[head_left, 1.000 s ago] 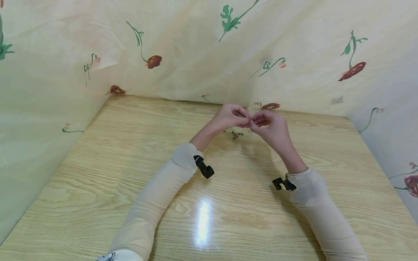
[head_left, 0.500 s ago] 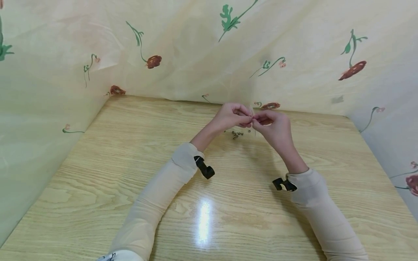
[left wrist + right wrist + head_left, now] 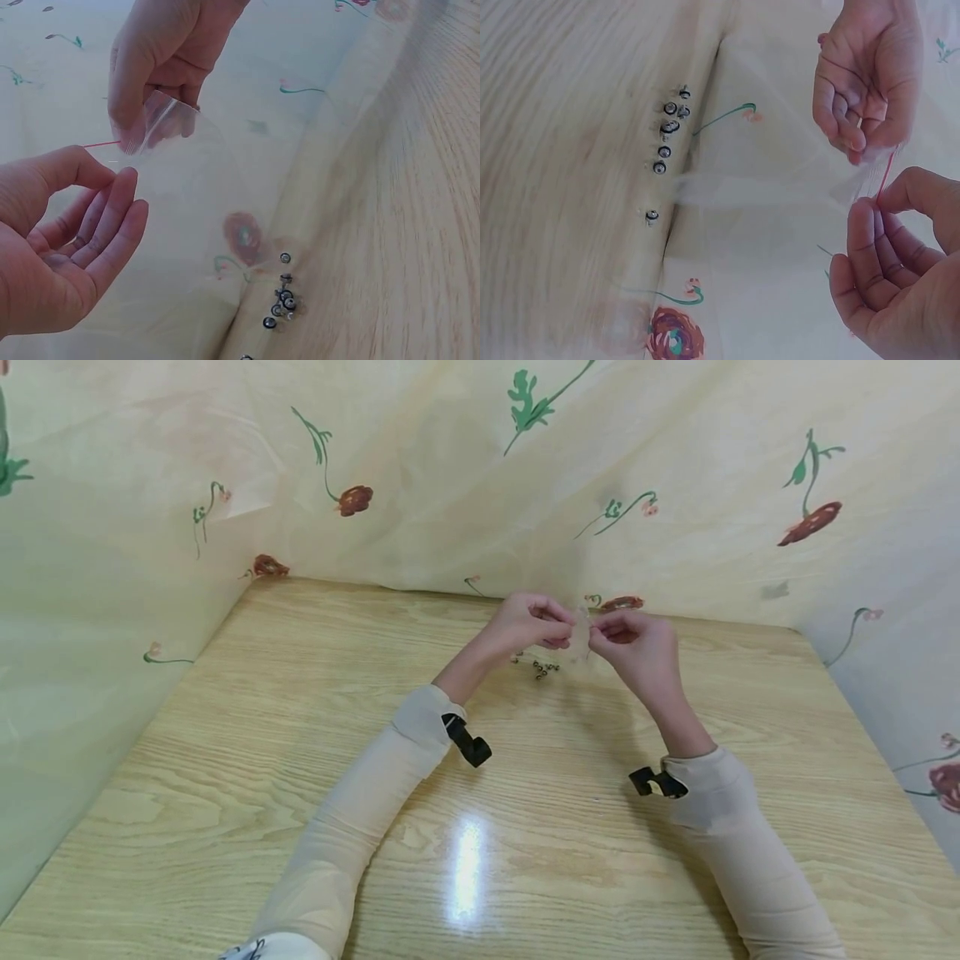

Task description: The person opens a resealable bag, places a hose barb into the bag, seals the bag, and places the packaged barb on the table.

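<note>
Between my two hands hangs a clear plastic zip-lock bag (image 3: 187, 172), its red seal line running from one set of fingertips to the other. My left hand (image 3: 525, 625) pinches one side of its top edge between thumb and index finger. On the other side, my right hand (image 3: 641, 652) pinches the edge with thumb and fingertips; in the right wrist view the red line (image 3: 886, 176) ends at these fingers. Below the bag, several small metal screws (image 3: 667, 127) with dark washers lie scattered on the wooden table (image 3: 390, 635).
A pale floral cloth (image 3: 435, 485) hangs behind the table and along both sides. The far table edge runs just beyond the hands and screws. Each sleeve carries a black clip (image 3: 471, 743) near the wrist.
The fingertips, which were together a second ago, have drawn apart, the right hand shifting to the right. More of the clear bag now shows between them.
</note>
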Demonstrator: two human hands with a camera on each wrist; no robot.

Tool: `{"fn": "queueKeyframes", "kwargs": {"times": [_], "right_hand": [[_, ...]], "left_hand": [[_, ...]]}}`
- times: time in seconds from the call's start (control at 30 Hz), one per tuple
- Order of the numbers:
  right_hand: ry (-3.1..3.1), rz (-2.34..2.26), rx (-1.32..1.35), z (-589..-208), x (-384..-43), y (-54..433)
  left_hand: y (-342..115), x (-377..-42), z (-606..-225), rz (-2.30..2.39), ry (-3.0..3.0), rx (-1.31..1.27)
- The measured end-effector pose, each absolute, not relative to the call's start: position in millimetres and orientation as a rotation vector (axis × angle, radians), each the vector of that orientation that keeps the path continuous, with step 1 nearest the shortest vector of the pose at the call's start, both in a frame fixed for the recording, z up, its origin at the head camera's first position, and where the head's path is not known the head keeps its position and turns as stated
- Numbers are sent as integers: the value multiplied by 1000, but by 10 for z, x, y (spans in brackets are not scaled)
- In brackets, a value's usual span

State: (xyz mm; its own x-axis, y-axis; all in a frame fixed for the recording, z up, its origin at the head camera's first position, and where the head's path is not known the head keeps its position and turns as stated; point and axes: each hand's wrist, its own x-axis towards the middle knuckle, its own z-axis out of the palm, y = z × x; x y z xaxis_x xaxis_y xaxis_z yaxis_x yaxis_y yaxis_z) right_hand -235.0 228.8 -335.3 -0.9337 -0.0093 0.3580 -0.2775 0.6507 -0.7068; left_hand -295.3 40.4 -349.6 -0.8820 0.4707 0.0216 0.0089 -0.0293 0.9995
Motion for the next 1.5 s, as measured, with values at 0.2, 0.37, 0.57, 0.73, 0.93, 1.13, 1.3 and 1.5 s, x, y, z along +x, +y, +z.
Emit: {"fn": "queueKeyframes", "kwargs": {"times": [0.2,0.37,0.57,0.73,0.93,1.13,1.3,1.5], "right_hand": [[-2550,1181,208,-3325,-2356,2330],[-2534,1213,199,-3319,-2364,2368],[-2548,1212,147,-3302,-2364,2396],[-2575,1206,123,-3255,-2340,2402],[-2596,1178,133,-3219,-2307,2404],[-2587,1165,168,-3216,-2302,2410],[-2576,1195,174,-3220,-2306,2409],[-2551,1228,226,-3241,-2332,2392]], "left_hand": [[362,-2954,-3463,1976,1958,507],[332,-2971,-3456,1982,1961,494],[294,-2984,-3445,1987,1971,464],[266,-2985,-3417,1980,1991,433],[246,-2986,-3402,1976,1998,441],[254,-2992,-3399,1972,1996,454],[279,-2990,-3410,1972,1981,490],[307,-2966,-3399,1970,1948,520]]}}
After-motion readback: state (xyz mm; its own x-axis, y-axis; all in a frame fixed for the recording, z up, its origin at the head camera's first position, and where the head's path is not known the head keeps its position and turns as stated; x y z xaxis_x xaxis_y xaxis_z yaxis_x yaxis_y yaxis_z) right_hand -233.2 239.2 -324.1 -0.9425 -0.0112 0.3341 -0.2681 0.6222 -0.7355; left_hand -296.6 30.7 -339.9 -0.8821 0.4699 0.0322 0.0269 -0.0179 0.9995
